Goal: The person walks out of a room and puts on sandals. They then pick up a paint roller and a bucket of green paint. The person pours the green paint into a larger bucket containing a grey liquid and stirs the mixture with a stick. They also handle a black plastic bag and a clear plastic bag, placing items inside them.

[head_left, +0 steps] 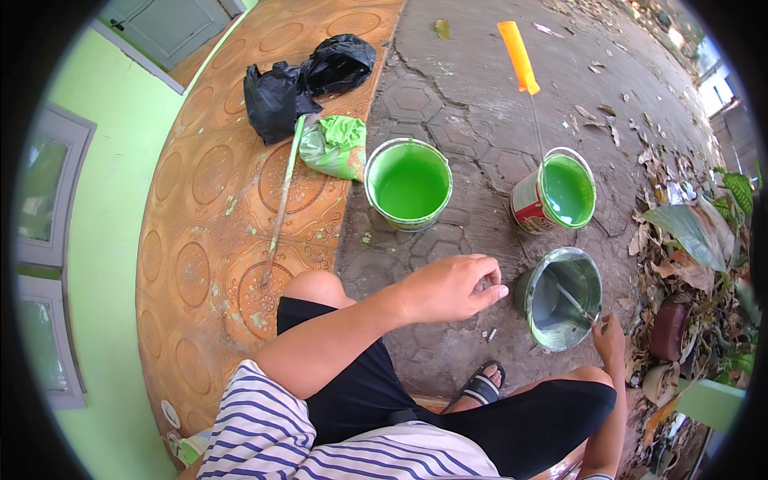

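My left hand [456,286] hovers over the paving just left of a dark grey bucket [524,298]. Its fingers are loosely curled, with a gap to the thumb and nothing visible between them. At the bucket's right rim, my right hand [610,342] grips the end of a thin pale stick [571,298] that slants down into it. Greyish liquid or residue coats the bucket's inside. Beyond it, a tin [528,210] holds green paint, and a roller with an orange handle [518,58] stands upright in it. A larger bucket [370,192] of bright green paint stands to the left.
Black plastic bags [276,100] and a green-stained bag [332,148] lie on orange tiles [192,240] at left. A paint-spattered pole [286,192] rests beside them. Dry leaves and plants [688,228] line the right edge; a light green wall [120,200] rises at far left.
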Demonstrator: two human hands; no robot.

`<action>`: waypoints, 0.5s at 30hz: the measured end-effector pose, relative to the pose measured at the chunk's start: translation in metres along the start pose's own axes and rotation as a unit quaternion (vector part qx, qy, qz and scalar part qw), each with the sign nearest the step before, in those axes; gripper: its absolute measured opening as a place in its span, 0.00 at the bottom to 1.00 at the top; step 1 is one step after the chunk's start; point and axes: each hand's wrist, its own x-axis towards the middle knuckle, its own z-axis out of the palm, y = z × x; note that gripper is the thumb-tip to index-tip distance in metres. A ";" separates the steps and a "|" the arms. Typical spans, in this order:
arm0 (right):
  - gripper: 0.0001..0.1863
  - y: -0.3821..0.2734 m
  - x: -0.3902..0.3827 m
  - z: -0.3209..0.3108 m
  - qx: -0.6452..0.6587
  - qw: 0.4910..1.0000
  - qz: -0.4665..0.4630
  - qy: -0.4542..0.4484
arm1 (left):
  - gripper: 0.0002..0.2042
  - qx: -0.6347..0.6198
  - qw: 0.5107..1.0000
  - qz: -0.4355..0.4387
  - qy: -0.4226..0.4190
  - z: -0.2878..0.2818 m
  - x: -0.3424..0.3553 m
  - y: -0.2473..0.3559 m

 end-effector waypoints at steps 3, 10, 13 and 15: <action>0.17 -0.001 0.000 0.005 0.012 1.000 -0.025 0.001 | 0.16 0.005 0.999 0.002 0.041 -0.018 -0.005 0.002; 0.18 0.008 -0.011 0.001 0.011 0.999 -0.042 0.011 | 0.18 -0.011 0.979 -0.072 0.190 -0.126 -0.030 -0.057; 0.19 -0.002 -0.012 0.006 0.001 0.998 -0.029 0.047 | 0.13 -0.057 0.938 -0.173 0.293 -0.187 -0.056 -0.129; 0.17 0.005 -0.011 0.003 -0.025 0.995 -0.036 0.095 | 0.09 0.088 0.900 -0.255 0.341 -0.218 -0.063 -0.191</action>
